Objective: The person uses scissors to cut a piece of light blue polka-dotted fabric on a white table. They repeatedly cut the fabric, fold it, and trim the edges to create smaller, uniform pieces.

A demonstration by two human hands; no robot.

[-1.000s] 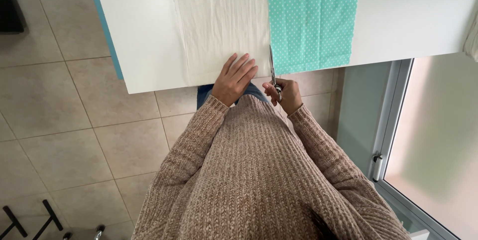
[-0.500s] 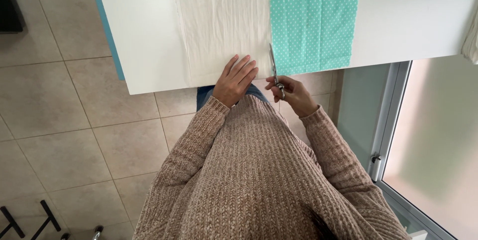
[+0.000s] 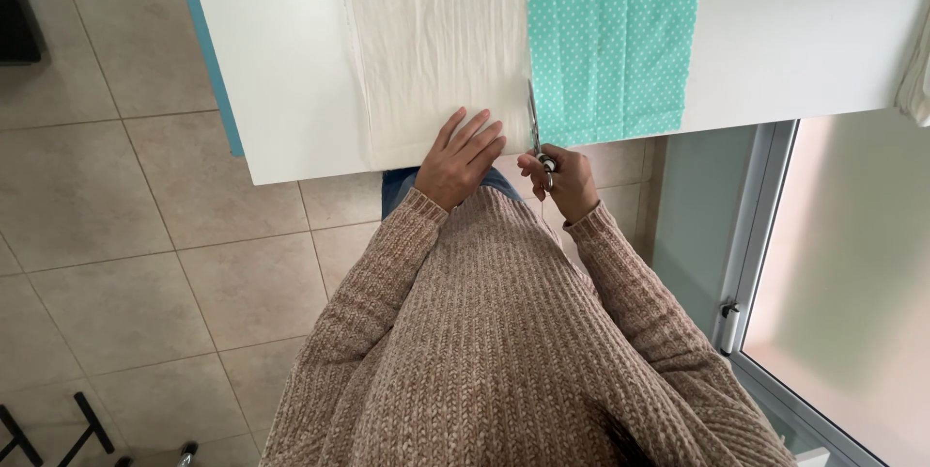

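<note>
A white table (image 3: 775, 31) fills the upper part of the view, above a tiled floor (image 3: 116, 234). A wide cream cloth (image 3: 436, 31) lies flat on the table and reaches its near edge. A smaller teal dotted fabric (image 3: 610, 46) lies on it to the right, also reaching the near edge. The left hand (image 3: 463, 159) lies flat on the cream cloth, fingers spread, holding nothing. The right hand (image 3: 559, 176) has its grip clamped on the handles of scissors (image 3: 536, 128), whose blades point away along the teal fabric's left edge.
</note>
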